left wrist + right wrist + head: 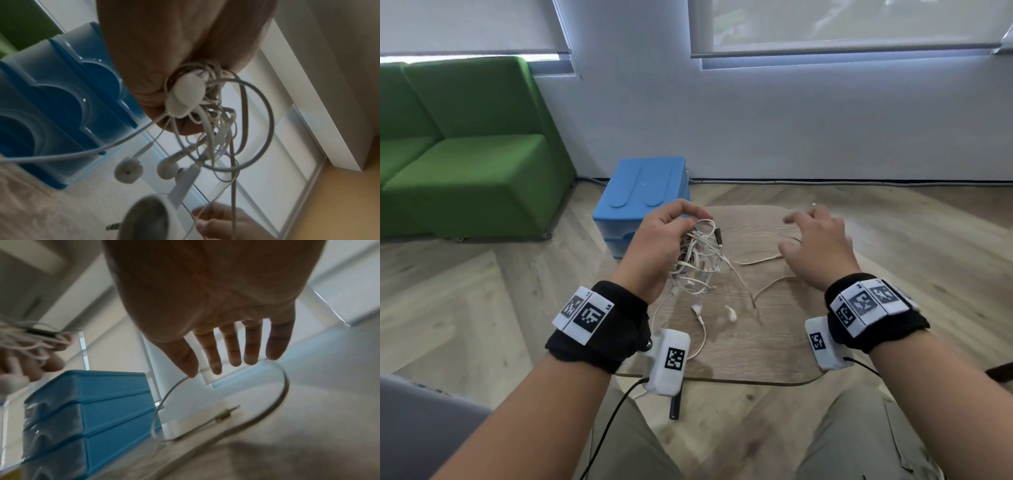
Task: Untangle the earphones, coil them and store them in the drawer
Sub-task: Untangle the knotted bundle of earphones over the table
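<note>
While the tangled earphones (698,260) hang in a white knot at the centre of the head view, I can see my left hand (661,246) gripping the top of the bundle, fingers curled round the cords. In the left wrist view two earbuds (128,169) dangle below the clump, and an inline remote (185,95) lies against the palm. Loose strands trail from the knot to the right across the small wooden table (774,359), and one ends in a plug (226,414) lying on the tabletop in the lower middle of the right wrist view. My right hand (818,246) hovers over those strands at centre right, fingers (252,344) straight and spread, holding nothing. Just behind the left hand, at upper centre, stands the blue drawer unit (643,192), its drawers closed. A green sofa (465,154) fills the upper left.
</note>
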The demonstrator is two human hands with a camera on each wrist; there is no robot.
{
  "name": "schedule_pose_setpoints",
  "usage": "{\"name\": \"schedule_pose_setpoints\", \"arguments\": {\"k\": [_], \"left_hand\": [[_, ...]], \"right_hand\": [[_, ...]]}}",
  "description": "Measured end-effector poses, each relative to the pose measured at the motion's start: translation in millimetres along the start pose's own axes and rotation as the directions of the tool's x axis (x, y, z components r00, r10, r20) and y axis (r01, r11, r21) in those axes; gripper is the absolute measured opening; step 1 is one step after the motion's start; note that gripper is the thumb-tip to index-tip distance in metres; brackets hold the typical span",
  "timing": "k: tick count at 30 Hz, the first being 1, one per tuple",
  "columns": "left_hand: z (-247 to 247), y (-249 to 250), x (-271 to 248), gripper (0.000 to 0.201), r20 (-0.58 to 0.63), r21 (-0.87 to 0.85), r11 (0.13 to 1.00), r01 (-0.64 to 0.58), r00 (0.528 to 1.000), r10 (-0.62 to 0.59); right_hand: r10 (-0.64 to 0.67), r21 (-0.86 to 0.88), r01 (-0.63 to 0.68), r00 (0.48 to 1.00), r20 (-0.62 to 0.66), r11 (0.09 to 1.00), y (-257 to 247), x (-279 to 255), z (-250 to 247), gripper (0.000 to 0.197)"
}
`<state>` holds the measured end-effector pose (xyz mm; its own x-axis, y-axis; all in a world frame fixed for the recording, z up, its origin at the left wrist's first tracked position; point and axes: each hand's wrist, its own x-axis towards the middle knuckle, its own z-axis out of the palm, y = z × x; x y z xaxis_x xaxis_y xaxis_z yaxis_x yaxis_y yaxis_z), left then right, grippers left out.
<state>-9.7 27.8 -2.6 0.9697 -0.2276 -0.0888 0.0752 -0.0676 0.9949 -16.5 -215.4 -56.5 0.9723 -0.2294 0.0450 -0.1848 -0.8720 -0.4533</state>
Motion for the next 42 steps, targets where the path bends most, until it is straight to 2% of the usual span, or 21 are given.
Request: {"name": "schedule_pose_setpoints", "arguments": {"k": [2, 3, 5, 6, 7, 8, 10, 12, 16, 19, 21, 24, 28, 30, 33, 36, 39, 42], "left_hand": [[2, -1, 1, 0.025, -0.004, -0.025, 1.0, 0.012, 1.0, -0.012], [3, -2, 2, 0.025, -0.014, -0.038, 0.999, 0.017, 1.0, -0.017], [6, -4, 3, 0.027, -0.038, -0.069, 0.997, 0.026, 0.999, -0.028], [7, -5, 4, 0.028, -0.047, -0.087, 0.996, 0.033, 0.998, -0.037], [8, -5, 4, 0.03, -0.056, -0.102, 0.994, 0.041, 0.997, -0.047], [8, -5, 5, 0.031, -0.067, -0.113, 0.992, 0.047, 0.996, -0.054], [8, -6, 7, 0.033, -0.093, -0.12, 0.992, 0.047, 0.994, -0.058], [7, -8, 9, 0.034, -0.108, -0.12, 0.992, 0.047, 0.992, -0.06], [7, -9, 10, 0.037, -0.107, -0.108, 0.992, 0.058, 0.992, -0.07], [8, -5, 8, 0.045, -0.055, -0.15, 0.982, 0.115, 0.991, -0.125], [9, -3, 5, 0.046, -0.001, -0.206, 0.968, 0.141, 0.99, -0.144], [10, -4, 2, 0.04, 0.042, -0.246, 0.96, 0.13, 0.991, -0.124], [8, -9, 2, 0.061, 0.063, -0.275, 0.955, 0.107, 0.994, -0.093], [6, -11, 3, 0.061, 0.076, -0.309, 0.945, 0.105, 0.993, -0.085], [8, -11, 2, 0.052, 0.099, -0.3, 0.947, 0.115, 0.991, -0.089], [15, -10, 1, 0.051, 0.131, -0.252, 0.961, 0.113, 0.988, -0.082], [19, -9, 2, 0.037, 0.114, -0.213, 0.973, 0.092, 0.991, -0.069], [18, -10, 5, 0.044, 0.081, -0.206, 0.976, 0.076, 0.995, -0.061]], "right_hand": [[-0.145, 0.296, 0.143, 0.989, -0.016, 0.944, -13, -7, -11, 0.031], [-0.209, 0.477, 0.155, 0.976, 0.061, 0.865, -20, -11, -16, 0.028], [-0.34, 0.679, 0.06, 0.895, 0.287, 0.732, -28, -20, -20, 0.032], [-0.387, 0.699, 0.031, 0.85, 0.357, 0.714, -30, -24, -19, 0.036], [-0.412, 0.7, 0.034, 0.828, 0.38, 0.714, -31, -27, -16, 0.039], [-0.418, 0.696, 0.061, 0.835, 0.357, 0.716, -31, -29, -13, 0.038], [-0.402, 0.694, 0.124, 0.88, 0.253, 0.709, -29, -31, -11, 0.029], [-0.394, 0.71, 0.155, 0.9, 0.184, 0.687, -27, -31, -10, 0.023], [-0.431, 0.726, 0.191, 0.888, 0.159, 0.66, -28, -33, -8, 0.013], [-0.378, 0.754, 0.173, 0.919, 0.107, 0.633, -28, -32, -7, 0.01], [-0.342, 0.8, 0.142, 0.936, 0.082, 0.582, -27, -31, -6, 0.011], [-0.306, 0.861, 0.093, 0.949, 0.075, 0.499, -27, -31, -3, 0.014], [-0.224, 0.918, 0.021, 0.972, 0.074, 0.395, -29, -30, -4, 0.015], [-0.199, 0.931, -0.011, 0.976, 0.09, 0.366, -27, -28, -5, 0.016], [-0.212, 0.924, -0.006, 0.973, 0.094, 0.383, -27, -28, -8, 0.016], [-0.253, 0.888, 0.068, 0.966, 0.056, 0.455, -29, -30, -10, 0.014], [-0.278, 0.87, 0.115, 0.96, 0.026, 0.48, -32, -30, -14, 0.01], [-0.346, 0.854, 0.154, 0.938, 0.032, 0.496, -35, -32, -19, 0.009]]}}
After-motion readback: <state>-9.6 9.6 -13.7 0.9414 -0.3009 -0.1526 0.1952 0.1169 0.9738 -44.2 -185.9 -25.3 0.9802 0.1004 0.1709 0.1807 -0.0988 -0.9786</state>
